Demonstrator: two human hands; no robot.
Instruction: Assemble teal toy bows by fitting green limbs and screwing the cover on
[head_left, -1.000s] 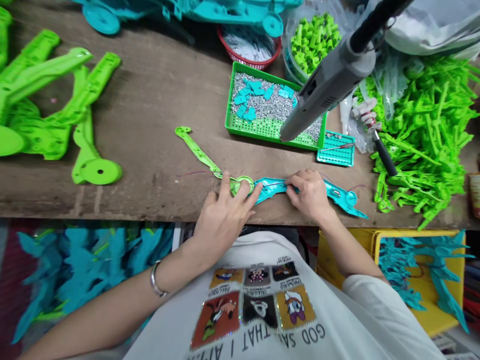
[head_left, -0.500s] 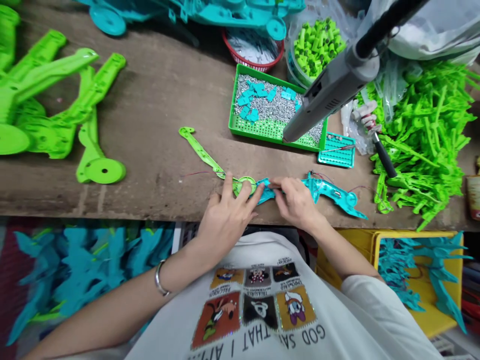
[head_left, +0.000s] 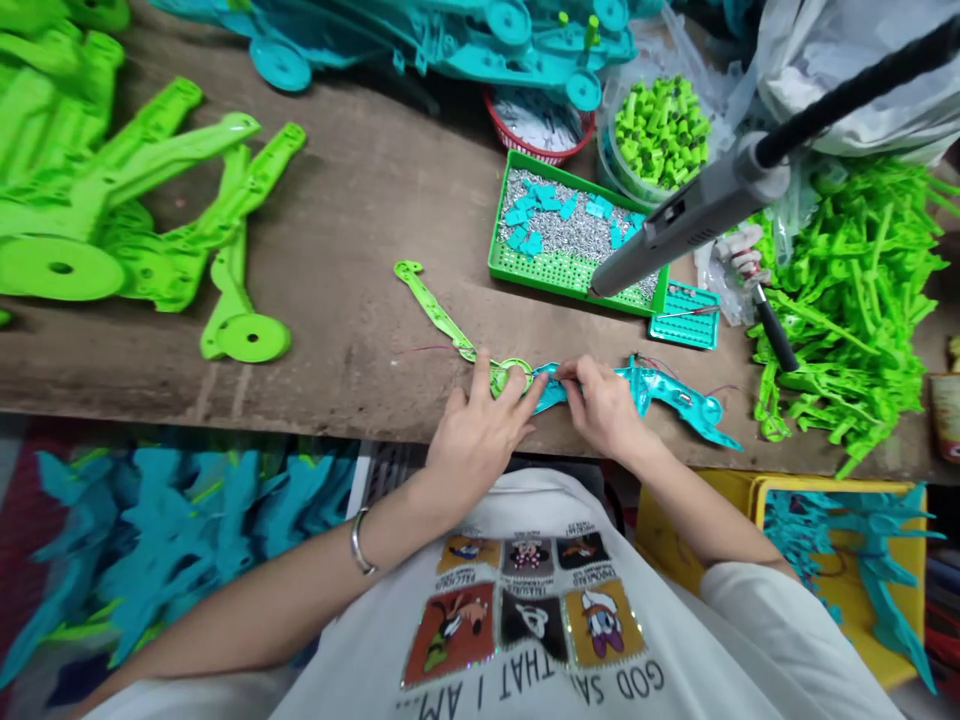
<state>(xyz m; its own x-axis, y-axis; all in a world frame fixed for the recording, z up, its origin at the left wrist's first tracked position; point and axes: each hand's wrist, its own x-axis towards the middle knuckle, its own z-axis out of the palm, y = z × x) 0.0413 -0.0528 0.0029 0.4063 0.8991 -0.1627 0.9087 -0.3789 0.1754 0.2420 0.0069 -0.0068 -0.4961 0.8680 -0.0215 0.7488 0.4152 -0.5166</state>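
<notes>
A thin light-green plastic arm with a round end lies on the table in front of me. Its round end meets a long blue plastic piece shaped like a pointed limb, with thin wires on it. My left hand rests on this joint, fingers spread and pressing on the green disc and the near end of the blue piece. Over the blue piece, my right hand has thumb and fingers pinched together; what sits between them is too small to make out. A thin reddish wire trails left from the green arm.
A grey electric screwdriver hangs over a green tray of screws and small blue parts. A small blue tray and a black-handled tool lie beside piled green parts. Large green parts lie left; a yellow crate stands below.
The whole view has shifted, so the table things appear further right and slightly lower. Both hands stay at the same joint, with the right fingers slightly shifted over the blue piece.
</notes>
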